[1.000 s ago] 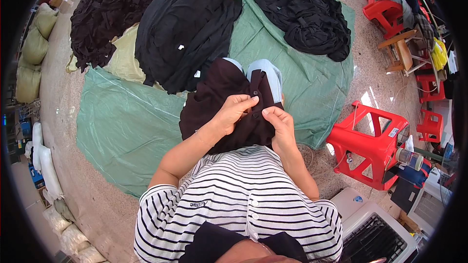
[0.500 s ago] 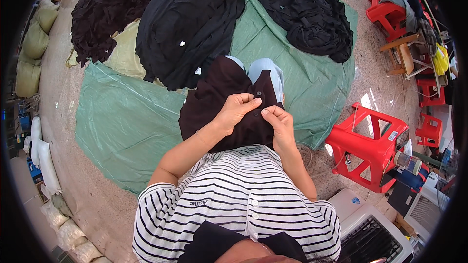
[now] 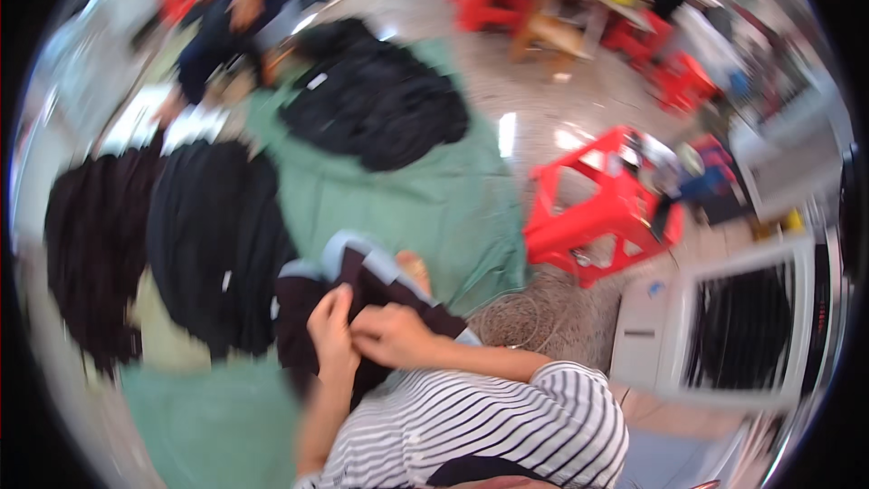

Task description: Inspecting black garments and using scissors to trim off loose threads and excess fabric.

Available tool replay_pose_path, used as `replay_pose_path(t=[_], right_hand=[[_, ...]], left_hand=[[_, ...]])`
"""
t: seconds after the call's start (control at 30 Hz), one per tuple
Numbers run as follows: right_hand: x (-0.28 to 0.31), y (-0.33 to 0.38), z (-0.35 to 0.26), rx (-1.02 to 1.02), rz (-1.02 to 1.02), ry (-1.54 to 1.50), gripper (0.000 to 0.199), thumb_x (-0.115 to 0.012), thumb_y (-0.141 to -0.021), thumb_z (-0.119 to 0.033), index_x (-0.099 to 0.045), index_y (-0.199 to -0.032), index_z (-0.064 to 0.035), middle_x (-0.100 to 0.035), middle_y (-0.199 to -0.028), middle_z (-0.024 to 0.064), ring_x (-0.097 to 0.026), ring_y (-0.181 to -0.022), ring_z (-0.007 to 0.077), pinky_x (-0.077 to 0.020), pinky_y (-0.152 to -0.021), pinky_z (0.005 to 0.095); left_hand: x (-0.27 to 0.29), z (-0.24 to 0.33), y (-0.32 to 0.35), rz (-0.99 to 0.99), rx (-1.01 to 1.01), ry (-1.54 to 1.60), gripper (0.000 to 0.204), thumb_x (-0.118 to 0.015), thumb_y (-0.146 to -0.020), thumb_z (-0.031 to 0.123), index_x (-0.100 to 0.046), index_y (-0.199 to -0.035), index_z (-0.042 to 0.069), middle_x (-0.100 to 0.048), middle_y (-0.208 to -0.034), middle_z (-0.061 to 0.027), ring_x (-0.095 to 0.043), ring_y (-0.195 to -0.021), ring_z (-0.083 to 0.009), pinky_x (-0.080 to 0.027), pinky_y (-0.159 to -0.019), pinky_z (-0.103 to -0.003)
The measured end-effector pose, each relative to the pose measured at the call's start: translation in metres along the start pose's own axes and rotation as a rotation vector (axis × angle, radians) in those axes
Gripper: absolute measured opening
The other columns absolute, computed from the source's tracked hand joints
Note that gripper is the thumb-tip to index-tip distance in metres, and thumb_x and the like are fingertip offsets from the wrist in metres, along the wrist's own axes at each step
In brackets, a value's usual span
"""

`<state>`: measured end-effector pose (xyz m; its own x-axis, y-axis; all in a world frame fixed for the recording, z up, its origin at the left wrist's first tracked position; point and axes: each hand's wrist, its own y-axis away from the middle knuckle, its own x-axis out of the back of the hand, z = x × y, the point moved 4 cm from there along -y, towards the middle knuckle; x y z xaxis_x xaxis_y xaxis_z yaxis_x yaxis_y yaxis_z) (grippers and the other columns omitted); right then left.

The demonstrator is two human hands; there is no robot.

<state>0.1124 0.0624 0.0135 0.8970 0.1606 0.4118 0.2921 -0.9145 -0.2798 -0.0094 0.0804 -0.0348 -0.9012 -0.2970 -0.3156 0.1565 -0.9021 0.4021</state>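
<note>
Across my lap lies a dark brown garment (image 3: 294,312), with light blue trouser legs showing beyond it. My left hand (image 3: 333,330) pinches the cloth with its fingers pointing up. Close against it, my right hand (image 3: 391,335) is closed, fingers curled on the same garment. The hands hide the bit of cloth between them, and motion blur softens the view; no button can be made out.
Piles of dark brown clothes (image 3: 95,254), black clothes (image 3: 208,244) and more black clothes (image 3: 380,95) lie around a green sheet (image 3: 398,208). A red stool (image 3: 588,204) and a white air cooler (image 3: 652,335) stand at right. Another person's hand (image 3: 244,11) shows at the far left.
The view has swung to the right, bringing the air cooler and another person into sight. My hands have drawn closer together on the garment, and its buttons no longer show.
</note>
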Motion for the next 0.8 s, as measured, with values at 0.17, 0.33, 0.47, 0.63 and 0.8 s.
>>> replay_pose_path(t=[0.17, 0.33, 0.47, 0.63, 0.8], right_hand=[[0.015, 0.008, 0.009, -0.063, -0.249, 0.177, 0.020, -0.071, -0.080, -0.022, -0.063, -0.092, -0.0079, -0.063, -0.085, 0.0043, -0.059, -0.083, 0.0215, -0.0371, -0.074, 0.0373], [0.036, 0.009, 0.030, -0.125, -0.195, 0.000, 0.020, -0.070, -0.081, -0.020, -0.063, -0.089, -0.0036, -0.062, -0.090, 0.0078, -0.060, -0.092, 0.0271, -0.0377, -0.094, 0.0411], [0.031, 0.010, 0.048, -0.187, -0.288, -0.124, 0.017, -0.070, -0.081, -0.016, -0.061, -0.088, -0.0024, -0.061, -0.090, 0.0077, -0.059, -0.091, 0.0256, -0.0391, -0.093, 0.0437], [0.030, 0.010, 0.044, -0.135, -0.123, -0.349, 0.014, -0.065, -0.085, -0.009, -0.057, -0.091, 0.0006, -0.058, -0.085, 0.0076, -0.057, -0.083, 0.0218, -0.0451, -0.075, 0.0356], [0.017, 0.019, 0.055, -0.230, -0.159, -0.406, 0.015, -0.061, -0.090, -0.011, -0.050, -0.090, -0.0007, -0.053, -0.079, 0.0029, -0.047, -0.074, 0.0122, -0.0411, -0.067, 0.0301]], left_hand=[[-0.006, 0.010, -0.002, -0.107, -0.125, -0.105, 0.021, -0.060, -0.095, 0.011, -0.053, -0.076, 0.005, -0.040, -0.072, 0.0082, -0.034, -0.067, -0.0041, -0.028, -0.057, -0.024], [-0.021, 0.019, 0.001, -0.162, -0.102, -0.034, 0.024, -0.060, -0.095, 0.012, -0.051, -0.073, 0.008, -0.040, -0.070, 0.0085, -0.034, -0.065, -0.0033, -0.028, -0.057, -0.022], [-0.016, 0.029, -0.003, -0.162, -0.178, -0.071, 0.024, -0.063, -0.093, 0.014, -0.054, -0.072, 0.006, -0.042, -0.068, 0.0081, -0.035, -0.064, -0.0038, -0.029, -0.057, -0.022], [-0.014, 0.031, -0.005, -0.123, -0.201, -0.070, 0.021, -0.065, -0.092, 0.014, -0.057, -0.073, 0.006, -0.048, -0.069, 0.0070, -0.039, -0.065, -0.0041, -0.032, -0.059, -0.021], [-0.017, 0.030, -0.001, -0.120, -0.172, 0.015, 0.018, -0.065, -0.091, 0.013, -0.058, -0.076, 0.006, -0.051, -0.073, 0.0058, -0.044, -0.068, -0.0051, -0.037, -0.063, -0.021]])
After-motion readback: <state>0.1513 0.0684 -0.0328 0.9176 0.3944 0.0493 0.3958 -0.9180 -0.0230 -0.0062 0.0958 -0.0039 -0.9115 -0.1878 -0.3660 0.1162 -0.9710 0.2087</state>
